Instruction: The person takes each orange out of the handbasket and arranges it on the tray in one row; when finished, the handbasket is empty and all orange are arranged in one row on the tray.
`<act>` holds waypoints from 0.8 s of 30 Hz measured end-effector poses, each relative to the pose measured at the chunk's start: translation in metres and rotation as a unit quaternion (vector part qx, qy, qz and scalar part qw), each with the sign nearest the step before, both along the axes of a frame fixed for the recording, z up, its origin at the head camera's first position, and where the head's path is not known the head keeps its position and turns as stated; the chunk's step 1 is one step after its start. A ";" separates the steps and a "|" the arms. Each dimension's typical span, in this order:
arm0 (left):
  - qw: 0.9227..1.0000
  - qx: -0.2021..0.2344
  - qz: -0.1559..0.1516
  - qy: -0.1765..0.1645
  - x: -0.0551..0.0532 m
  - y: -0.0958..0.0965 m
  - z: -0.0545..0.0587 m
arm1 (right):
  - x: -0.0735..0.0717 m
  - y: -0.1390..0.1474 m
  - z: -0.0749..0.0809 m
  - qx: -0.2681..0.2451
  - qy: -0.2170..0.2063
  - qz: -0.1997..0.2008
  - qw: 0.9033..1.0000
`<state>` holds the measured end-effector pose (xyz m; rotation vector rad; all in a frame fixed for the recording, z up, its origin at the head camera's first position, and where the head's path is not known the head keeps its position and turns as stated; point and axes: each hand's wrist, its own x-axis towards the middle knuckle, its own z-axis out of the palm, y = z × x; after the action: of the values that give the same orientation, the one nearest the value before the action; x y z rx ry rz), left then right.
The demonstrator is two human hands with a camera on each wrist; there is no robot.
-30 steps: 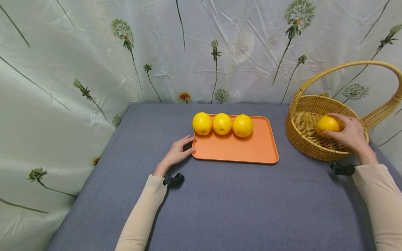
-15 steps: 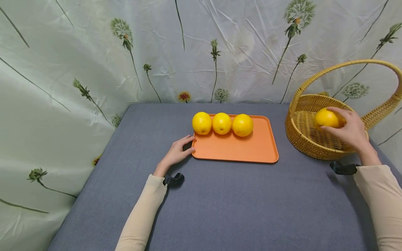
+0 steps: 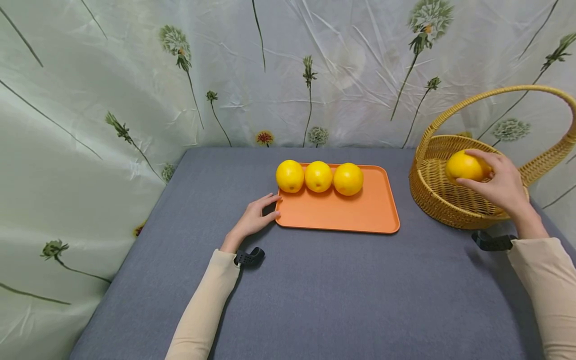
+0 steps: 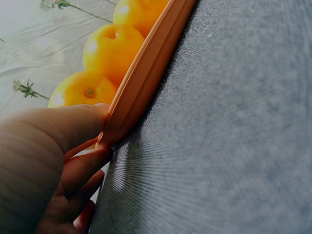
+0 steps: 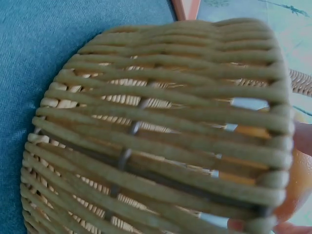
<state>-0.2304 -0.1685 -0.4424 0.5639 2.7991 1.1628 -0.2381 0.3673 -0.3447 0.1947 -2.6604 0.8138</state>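
Observation:
Over the basket's inside, my right hand [image 3: 506, 185] grips an orange [image 3: 463, 166] between thumb and fingers. The wicker basket [image 3: 434, 205] stands at the right, its tall handle arching over the hand. In the right wrist view the woven wall [image 5: 161, 131] hides most of this hand and fruit. At the left end of an orange tray [image 3: 337, 215], my left hand [image 3: 252, 217] touches the rim with thumb and fingertips apart. Three oranges sit side by side along the tray's back edge: left [image 3: 290, 176], middle [image 3: 318, 177] and right [image 3: 348, 179].
A grey cloth [image 3: 342, 290] covers the table. Behind it and along the left hangs a pale curtain [image 3: 234, 60] with a dandelion print. Each wrist wears a black band, the left band [image 3: 249, 257] lying close to the cloth.
My right hand has raised the orange slightly inside the basket and shifted it a little to the left. The left hand, the tray and its oranges have stayed in place.

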 end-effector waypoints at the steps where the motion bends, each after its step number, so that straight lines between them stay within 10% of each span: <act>1: 1.000 0.000 -0.001 0.001 0.000 0.000 0.000 | 0.001 -0.001 0.000 -0.001 0.003 0.001 1.000; 24: 1.000 0.000 -0.001 0.008 0.001 0.000 0.001 | 0.011 -0.025 0.012 -0.035 0.057 0.034 0.997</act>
<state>-0.2291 -0.1686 -0.4412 0.5776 2.8110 1.1645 -0.2266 0.3418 -0.3328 0.3060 -2.5278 0.8875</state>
